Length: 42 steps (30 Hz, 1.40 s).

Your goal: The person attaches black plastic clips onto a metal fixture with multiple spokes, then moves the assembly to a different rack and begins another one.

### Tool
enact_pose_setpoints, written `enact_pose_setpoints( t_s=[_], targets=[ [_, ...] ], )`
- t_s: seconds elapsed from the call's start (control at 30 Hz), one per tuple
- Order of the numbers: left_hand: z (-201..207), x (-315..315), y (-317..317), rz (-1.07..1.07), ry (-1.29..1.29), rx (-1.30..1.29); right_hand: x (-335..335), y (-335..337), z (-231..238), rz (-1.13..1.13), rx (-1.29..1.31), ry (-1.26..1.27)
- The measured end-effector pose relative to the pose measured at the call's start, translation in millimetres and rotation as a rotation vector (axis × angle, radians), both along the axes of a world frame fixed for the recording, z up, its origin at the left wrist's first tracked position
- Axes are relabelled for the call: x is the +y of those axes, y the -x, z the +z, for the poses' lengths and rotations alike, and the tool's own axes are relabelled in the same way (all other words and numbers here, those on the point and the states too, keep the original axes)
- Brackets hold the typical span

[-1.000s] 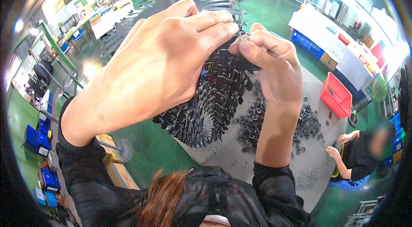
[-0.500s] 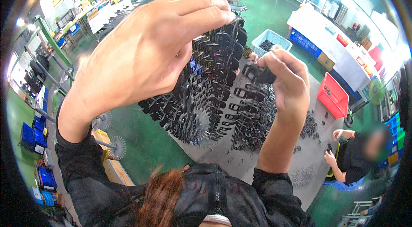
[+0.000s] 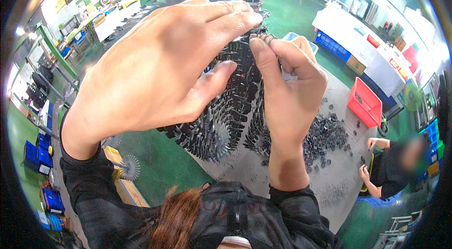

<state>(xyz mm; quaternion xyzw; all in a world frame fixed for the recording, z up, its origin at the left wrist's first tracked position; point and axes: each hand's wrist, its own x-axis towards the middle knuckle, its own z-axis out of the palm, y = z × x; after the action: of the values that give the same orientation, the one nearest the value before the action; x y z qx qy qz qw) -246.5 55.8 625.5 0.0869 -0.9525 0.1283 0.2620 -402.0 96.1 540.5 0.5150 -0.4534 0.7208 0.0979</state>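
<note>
My left hand spreads large across the middle, palm down. Its fingers stretch over the top of a tall rack, and the thumb stands apart from them. This rack carries many small black buckle-like pieces in tiers. At its right upper edge, my right hand has thumb and forefinger pinched together, close to the left fingertips. Whatever lies in that pinch is too hidden to name. On the grey table, a heap of loose black pieces spreads beyond my right forearm.
A red bin stands on the table's right side, and a light-blue basket is partly behind my right hand. Another person sits at the right edge, hands at the table. A spoked disc juts out at lower left.
My right hand has moved left and slightly up, toward the left fingertips. The black buckle-like piece it held no longer shows clearly. My left thumb has swung out from the palm.
</note>
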Motion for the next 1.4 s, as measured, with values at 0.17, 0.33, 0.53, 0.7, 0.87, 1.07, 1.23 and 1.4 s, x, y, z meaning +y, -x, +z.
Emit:
enact_pose_setpoints(
  t_s=[0.17, 0.33, 0.53, 0.7, 0.87, 1.07, 1.23, 1.4],
  targets=[
    [-2.1, 0.4, 4.2, 0.002, 0.082, 0.031, -1.3, -5.5, 3.4, -0.203, 0.081, -0.047],
    [-3.7, -0.4, 7.2, 0.045, 0.1, 0.043, 2.2, 7.9, 11.3, -0.095, 0.11, -0.137],
    [2.7, 8.1, 2.1, -0.059, 0.19, 0.015, 11.8, 34.8, 28.8, 0.313, 0.066, -0.36],
    [4.6, 15.0, -10.8, -0.004, 0.327, -0.025, 24.0, 55.0, 41.1, 0.705, -0.143, -0.583],
    [4.5, -7.9, -7.0, 0.109, 0.074, -0.039, 44.0, 90.8, 25.7, 0.638, -0.053, -0.604],
    [5.9, -32.9, -29.2, 0.098, 0.089, -0.057, 61.5, 152.0, 26.8, 0.403, 0.116, -0.759],
    [8.3, -37.1, -7.1, -0.033, 0.014, -0.048, 92.0, 155.8, 53.2, -0.396, 0.159, -1.021],
    [-18.2, -5.4, -16.5, 0.098, -0.234, 0.1, 92.2, 212.8, 30.3, -0.281, 0.128, -1.001]
  ],
)
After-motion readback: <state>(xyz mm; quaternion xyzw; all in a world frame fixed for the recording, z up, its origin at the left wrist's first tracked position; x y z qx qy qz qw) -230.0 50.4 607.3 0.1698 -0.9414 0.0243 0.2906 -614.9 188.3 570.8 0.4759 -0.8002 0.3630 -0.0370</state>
